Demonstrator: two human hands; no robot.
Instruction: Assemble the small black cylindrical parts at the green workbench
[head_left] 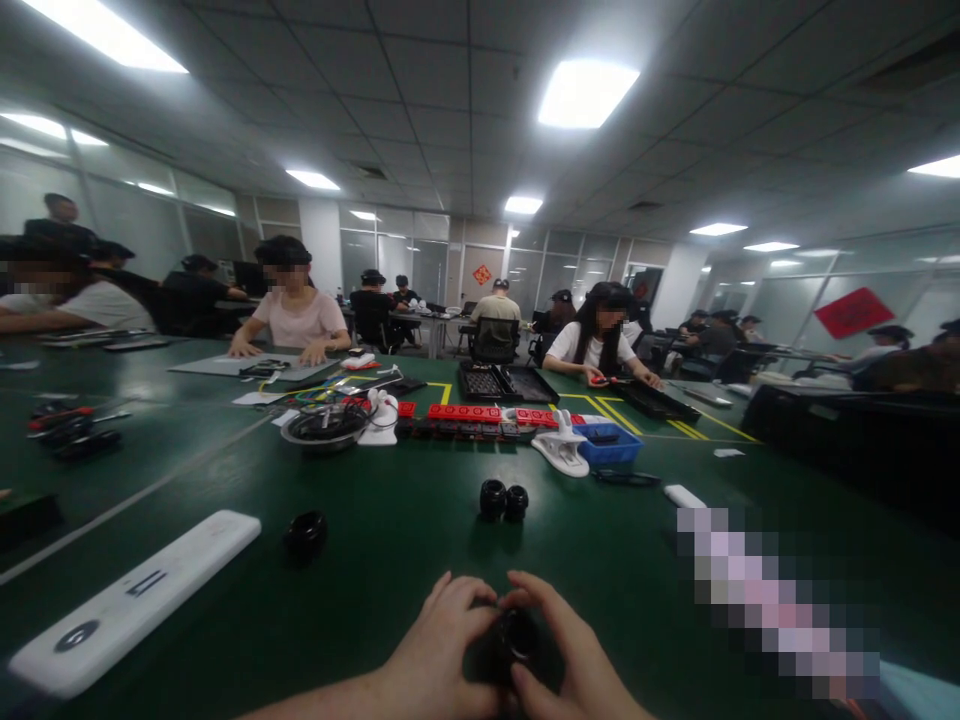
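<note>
At the near edge of the green table, my left hand [441, 640] and my right hand [576, 650] curl in from both sides around a glossy black ring-shaped part [519, 634]. Its round opening faces up toward me. My right thumb and fingers press its right side; the left fingers close over its far left side, where the part is dark and hard to make out. Beyond my fingertips stand two similar black ring-shaped parts [493, 499] side by side, touching or nearly so. One more black ring-shaped part [306, 533] lies alone to the left.
A long white device [142, 600] lies at left; a blurred-out strip [772, 600] is at right. Farther back are a coil of cables [324, 424], red strips [465, 413], a white clip [561, 446] and a blue bin [609, 442]. Two co-workers sit across the table.
</note>
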